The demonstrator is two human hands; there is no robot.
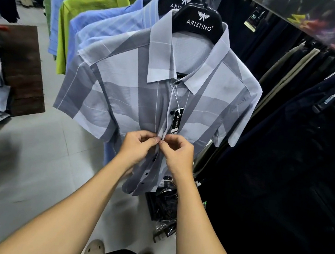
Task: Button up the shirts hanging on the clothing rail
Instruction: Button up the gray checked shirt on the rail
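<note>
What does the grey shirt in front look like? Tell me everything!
The grey shirt is short-sleeved, thin cloth in light and dark grey blocks, with dark buttons. It hangs on a black hanger, and a black tag dangles on a string below its collar. The left hand and right hand pinch its front edges midway.

Black hanger [199,23] bearing grey shirt [124,92], tiled floor [39,153], brown mat [21,71], possibly wrapped packs [163,206]

The front black hanger [199,23] reads "ARISTINO"; the hanger behind [178,2] shows only "ARIS". The hang tag [177,120] on the grey shirt [123,83] says "creation".
</note>
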